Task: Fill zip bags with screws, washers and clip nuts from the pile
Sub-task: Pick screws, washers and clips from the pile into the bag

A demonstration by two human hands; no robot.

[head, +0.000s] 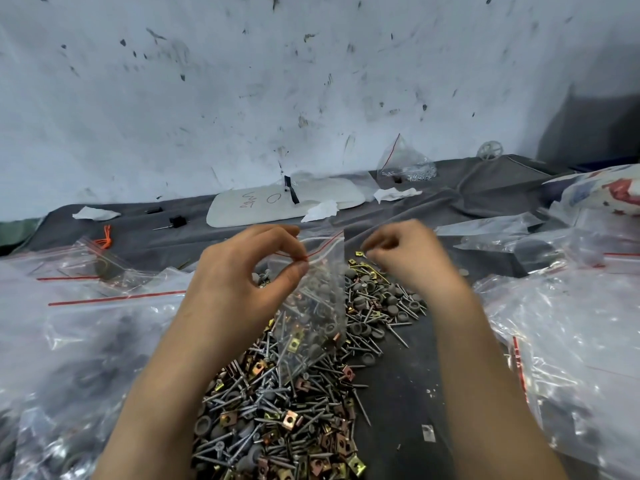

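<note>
Pinching the red-striped top edge of a clear zip bag [320, 306] between thumb and forefinger, the person's left hand [239, 275] holds it hanging over the middle of the pile [277, 410], its lower corner touching the heap. A few screws and grey washers show through the plastic. The right hand [408, 261] hovers just beside the bag's mouth with its fingers curled inward; it is blurred, so whether the fingertips clamp on a part cannot be told. Below both forearms the pile spreads across a dark grey cloth [398, 403]: silver screws [362, 407], round grey washers [367, 358] and brass-coloured clip nuts [290, 420], all mixed together. Crumpled heaps of clear bags with red zip lines lie to the left [86, 306] and to the right [571, 341]. Further back, against a scuffed white wall [242, 98], rest a white board with handwriting [270, 207], scraps of tissue [320, 211] and a small bag of silver hardware [407, 166].
</note>
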